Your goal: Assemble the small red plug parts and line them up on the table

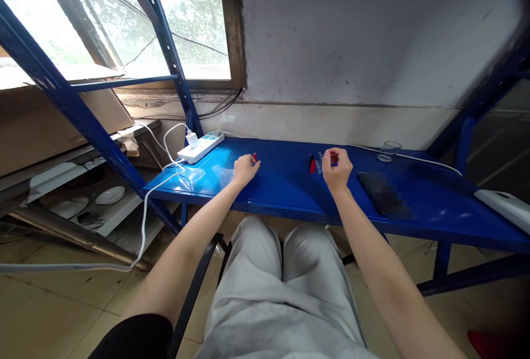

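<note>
My left hand [245, 169] is closed over the blue table, left of the middle. A small red piece [254, 157] shows at its fingertips; most of it is hidden. My right hand [337, 170] is curled with thumb and fingers drawn together. Something dark red shows inside that curl, too small to name. Just left of the right hand lies a small black and red object [312, 164]. Beside it are small clear pieces [319, 163], partly behind the right hand.
A white power strip [201, 147] with a plugged-in charger stands at the table's left end, its cable trailing down. To the right are a glass [389, 151], a blurred dark phone-like slab [383, 194] and a white object [505, 207]. Blue metal posts [165, 38] frame the table [281, 182].
</note>
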Available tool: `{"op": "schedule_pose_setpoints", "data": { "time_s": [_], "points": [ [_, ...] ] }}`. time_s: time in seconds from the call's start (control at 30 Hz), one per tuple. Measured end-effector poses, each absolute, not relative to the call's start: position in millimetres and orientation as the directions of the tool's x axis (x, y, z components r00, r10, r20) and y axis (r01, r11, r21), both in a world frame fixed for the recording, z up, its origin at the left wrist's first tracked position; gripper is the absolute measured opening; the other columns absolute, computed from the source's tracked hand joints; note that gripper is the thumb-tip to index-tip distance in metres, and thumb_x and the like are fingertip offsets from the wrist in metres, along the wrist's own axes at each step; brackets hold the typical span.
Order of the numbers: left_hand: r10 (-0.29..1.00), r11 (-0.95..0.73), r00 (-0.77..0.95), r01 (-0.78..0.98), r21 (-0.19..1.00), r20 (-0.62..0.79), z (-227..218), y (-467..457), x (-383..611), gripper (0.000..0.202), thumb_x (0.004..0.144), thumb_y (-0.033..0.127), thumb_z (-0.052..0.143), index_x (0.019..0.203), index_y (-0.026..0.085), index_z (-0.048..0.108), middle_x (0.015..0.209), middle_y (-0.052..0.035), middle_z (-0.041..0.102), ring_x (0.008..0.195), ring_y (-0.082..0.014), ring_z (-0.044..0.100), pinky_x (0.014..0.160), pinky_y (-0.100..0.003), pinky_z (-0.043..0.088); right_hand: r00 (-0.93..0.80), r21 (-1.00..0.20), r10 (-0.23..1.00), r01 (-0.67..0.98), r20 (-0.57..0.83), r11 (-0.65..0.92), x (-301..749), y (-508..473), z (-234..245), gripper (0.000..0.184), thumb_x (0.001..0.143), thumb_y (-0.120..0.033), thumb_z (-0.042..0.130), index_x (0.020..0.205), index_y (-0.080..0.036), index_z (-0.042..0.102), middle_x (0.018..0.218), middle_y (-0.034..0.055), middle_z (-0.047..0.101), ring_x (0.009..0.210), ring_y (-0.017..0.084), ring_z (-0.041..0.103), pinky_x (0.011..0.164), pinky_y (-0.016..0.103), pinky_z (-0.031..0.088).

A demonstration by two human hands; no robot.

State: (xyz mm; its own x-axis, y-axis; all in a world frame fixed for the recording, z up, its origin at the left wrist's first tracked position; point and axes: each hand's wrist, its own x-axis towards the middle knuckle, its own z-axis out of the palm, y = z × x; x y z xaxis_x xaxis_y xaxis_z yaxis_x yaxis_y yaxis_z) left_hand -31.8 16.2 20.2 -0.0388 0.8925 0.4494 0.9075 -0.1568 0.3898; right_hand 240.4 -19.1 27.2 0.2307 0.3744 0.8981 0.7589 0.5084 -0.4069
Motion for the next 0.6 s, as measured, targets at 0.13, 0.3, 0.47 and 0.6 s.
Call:
{"op": "schedule_pose_setpoints", "data": {
  "time_s": [0.13, 0.3, 0.47, 0.6],
  "points": [
    [0.762, -0.496, 0.29, 0.836, 0.233, 0.579, 26, -3, 6, 0.033, 0.09, 0.034, 0.034, 0.077, 0.016, 0.059, 0.08, -0.0069, 0.061, 0.08, -0.0178, 0.055, 0.078, -0.031, 0.039, 0.387, -0.626, 0.578, 0.722, 0.719, 0.296, 261, -20, 12, 0.021, 0.084, -0.033, 0.038, 0.088, -0.017, 0.051, 0.077, 0.0063, 0.056, 0.069, 0.017, 0.051, 0.063, 0.029, 0.04],
    [0.638, -0.687, 0.524, 0.718, 0.11, 0.564, 25, -21, 70, 0.035, 0.091, 0.027, 0.027, 0.114, 0.017, 0.052, 0.107, -0.0087, 0.058, 0.095, -0.0185, 0.051, 0.079, -0.031, 0.038, 0.417, -0.622, 0.764, 0.783, 0.492, -0.027, 265, -19, 3, 0.017, 0.077, -0.024, 0.04, 0.087, -0.017, 0.052, 0.085, 0.0094, 0.058, 0.086, 0.022, 0.05, 0.076, 0.036, 0.035],
    [0.714, -0.627, 0.526, 0.774, 0.089, 0.462, 16, -26, 108, 0.049, 0.091, 0.024, 0.027, 0.139, 0.021, 0.023, 0.127, -0.0107, 0.046, 0.107, -0.0221, 0.045, 0.081, -0.033, 0.037, 0.371, -0.494, 0.852, 0.855, 0.369, -0.159, 264, -21, 1, 0.022, 0.073, -0.024, 0.043, 0.09, -0.017, 0.056, 0.095, 0.0109, 0.059, 0.098, 0.027, 0.046, 0.081, 0.041, 0.031],
    [0.756, -0.593, 0.523, 0.802, 0.073, 0.394, 10, -22, 116, 0.05, 0.09, 0.022, 0.027, 0.139, 0.022, 0.024, 0.129, -0.0114, 0.045, 0.109, -0.0244, 0.043, 0.082, -0.036, 0.038, 0.306, -0.413, 0.901, 0.896, 0.307, -0.163, 263, -21, 0, 0.027, 0.074, -0.03, 0.046, 0.093, -0.017, 0.06, 0.1, 0.0116, 0.059, 0.101, 0.029, 0.045, 0.082, 0.043, 0.031]
  ]
}}
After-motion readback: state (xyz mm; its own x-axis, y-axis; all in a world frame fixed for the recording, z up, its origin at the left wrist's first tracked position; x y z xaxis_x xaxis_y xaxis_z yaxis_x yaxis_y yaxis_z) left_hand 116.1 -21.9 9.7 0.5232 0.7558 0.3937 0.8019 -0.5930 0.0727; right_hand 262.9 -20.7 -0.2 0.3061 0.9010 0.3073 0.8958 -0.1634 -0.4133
